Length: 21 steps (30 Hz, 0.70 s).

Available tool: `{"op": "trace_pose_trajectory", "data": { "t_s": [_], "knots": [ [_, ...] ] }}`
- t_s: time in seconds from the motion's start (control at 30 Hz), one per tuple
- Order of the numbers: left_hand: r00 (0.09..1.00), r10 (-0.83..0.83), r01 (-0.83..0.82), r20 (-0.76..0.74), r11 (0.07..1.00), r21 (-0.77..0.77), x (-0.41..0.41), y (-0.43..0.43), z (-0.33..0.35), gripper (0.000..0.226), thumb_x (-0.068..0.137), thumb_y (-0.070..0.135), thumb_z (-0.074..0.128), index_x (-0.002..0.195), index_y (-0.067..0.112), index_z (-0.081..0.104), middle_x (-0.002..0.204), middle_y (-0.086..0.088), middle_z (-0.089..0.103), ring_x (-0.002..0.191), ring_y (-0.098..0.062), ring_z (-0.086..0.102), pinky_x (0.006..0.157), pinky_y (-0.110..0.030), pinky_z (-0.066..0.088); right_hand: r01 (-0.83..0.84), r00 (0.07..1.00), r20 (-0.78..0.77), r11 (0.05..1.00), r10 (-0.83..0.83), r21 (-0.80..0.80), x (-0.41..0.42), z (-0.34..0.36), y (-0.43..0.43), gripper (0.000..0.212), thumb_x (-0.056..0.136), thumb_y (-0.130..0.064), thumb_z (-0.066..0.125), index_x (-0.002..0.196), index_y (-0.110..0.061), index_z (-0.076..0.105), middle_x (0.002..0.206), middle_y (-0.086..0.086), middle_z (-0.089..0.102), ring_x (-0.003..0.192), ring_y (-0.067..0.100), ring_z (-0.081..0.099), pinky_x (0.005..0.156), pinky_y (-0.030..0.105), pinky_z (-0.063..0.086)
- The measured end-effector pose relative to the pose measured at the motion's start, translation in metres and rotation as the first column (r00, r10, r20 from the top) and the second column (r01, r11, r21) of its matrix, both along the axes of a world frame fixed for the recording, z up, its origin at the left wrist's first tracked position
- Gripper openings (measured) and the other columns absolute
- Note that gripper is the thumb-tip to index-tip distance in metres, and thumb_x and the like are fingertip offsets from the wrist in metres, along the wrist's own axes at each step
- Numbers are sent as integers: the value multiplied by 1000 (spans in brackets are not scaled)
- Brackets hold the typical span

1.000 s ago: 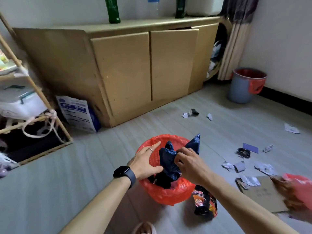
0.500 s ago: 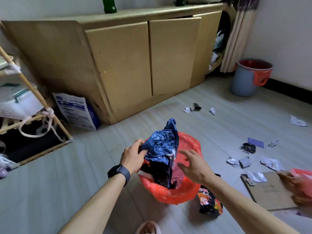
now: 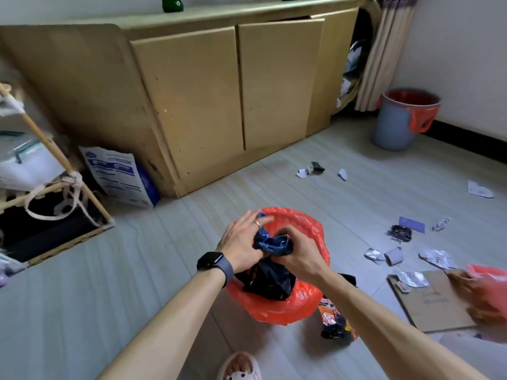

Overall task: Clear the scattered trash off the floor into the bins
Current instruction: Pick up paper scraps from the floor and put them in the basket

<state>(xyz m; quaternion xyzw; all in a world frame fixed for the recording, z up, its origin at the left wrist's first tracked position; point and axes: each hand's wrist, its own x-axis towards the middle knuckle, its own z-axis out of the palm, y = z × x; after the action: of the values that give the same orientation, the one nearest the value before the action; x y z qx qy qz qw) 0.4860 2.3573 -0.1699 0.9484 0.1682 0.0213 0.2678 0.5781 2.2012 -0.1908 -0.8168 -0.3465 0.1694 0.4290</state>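
**Grey plank floor (image 3: 82,311) strewn with litter**

Nearest, the right hand (image 3: 299,256) curls its fingers round a crumpled dark blue plastic wrapper (image 3: 274,244). The left hand (image 3: 241,242) presses against it, fingers nearly straight. The wrapper sits in the mouth of a round bin lined with red plastic (image 3: 312,223). A black-and-orange foil snack packet (image 3: 334,322) lies just beside it. Torn paper and foil scraps (image 3: 384,255) lie beyond. A grey-blue plastic bin (image 3: 395,124) stands by the far wall.
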Motion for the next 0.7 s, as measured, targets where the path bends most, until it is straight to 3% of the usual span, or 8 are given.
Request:
{"op": "trace_pose_trajectory", "data": {
  "t_s": [0.07, 0.13, 0.23, 0.3, 0.43, 0.53, 0.63, 0.7],
  "knots": [
    [998, 11, -14, -57, 998, -57, 5, -4, -3, 33, 78, 34, 70, 108, 42, 60, 108, 10, 66, 106, -16, 60, 89, -34, 50, 18, 999, -46, 999, -20, -45, 5, -4, -6, 40, 70, -19, 83, 102, -24, 59, 86, -10, 68, 79, 9, 65, 67, 20, 52],
    [998, 30, -29, -50, 1000, 8, 13, -9, -12, 19, 78, 27, 66, 93, 33, 56, 87, 11, 62, 90, -21, 62, 73, -33, 49, 10, 1000, -7, 994, -11, -110, 13, -12, -11, 41, 70, -26, 80, 106, -26, 62, 95, -8, 69, 90, 14, 65, 75, 24, 52],
    [995, -51, 68, -86, 974, 214, 26, -14, -42, 23, 84, 20, 59, 104, 28, 52, 100, 0, 51, 96, -31, 58, 76, -38, 48, 61, 954, 296, 942, 42, -331, 27, -26, -17, 66, 73, -45, 71, 133, -29, 51, 135, -2, 54, 129, 24, 42, 102, 35, 41],
    [976, -95, 152, -197, 942, 298, 38, -13, -70, 33, 89, 17, 57, 120, 26, 49, 113, -4, 46, 106, -31, 53, 80, -41, 50, 142, 935, 355, 897, 17, -420, 37, -40, -26, 83, 78, -47, 68, 149, -24, 31, 153, 3, 32, 139, 29, 27, 110, 43, 35],
    [903, -184, 351, -388, 836, 421, 57, -13, -122, 46, 88, 17, 57, 132, 25, 49, 143, -7, 33, 130, -31, 34, 98, -43, 38, 120, 976, 217, 881, -20, -458, 51, -70, -41, 102, 80, -36, 65, 156, -23, -2, 157, 8, 22, 137, 34, 30, 114, 43, 30],
    [823, -195, 444, -534, 807, 389, 60, -20, -161, 62, 85, 37, 56, 143, 24, 39, 156, -7, 24, 142, -32, 18, 113, -55, 14, 107, 991, 111, 924, -71, -368, 54, -82, -43, 98, 83, -23, 58, 156, -24, -7, 155, 9, 28, 134, 32, 35, 113, 40, 30],
    [795, -97, 343, -598, 886, 312, 63, -28, -183, 80, 77, 66, 38, 150, 38, 22, 162, -3, 4, 147, -38, -5, 109, -67, -9, 90, 996, 49, 952, -79, -293, 53, -83, -43, 96, 80, -12, 51, 157, -27, -5, 157, 6, 27, 139, 26, 32, 114, 34, 29],
    [756, -112, 371, -646, 885, 281, 64, -29, -193, 80, 77, 65, 33, 151, 45, 8, 163, -1, -9, 146, -39, -18, 105, -70, -17, 79, 997, 24, 958, -76, -277, 53, -82, -43, 96, 77, -11, 46, 157, -28, -4, 157, 6, 28, 140, 25, 33, 114, 33, 29]
  ]
}}
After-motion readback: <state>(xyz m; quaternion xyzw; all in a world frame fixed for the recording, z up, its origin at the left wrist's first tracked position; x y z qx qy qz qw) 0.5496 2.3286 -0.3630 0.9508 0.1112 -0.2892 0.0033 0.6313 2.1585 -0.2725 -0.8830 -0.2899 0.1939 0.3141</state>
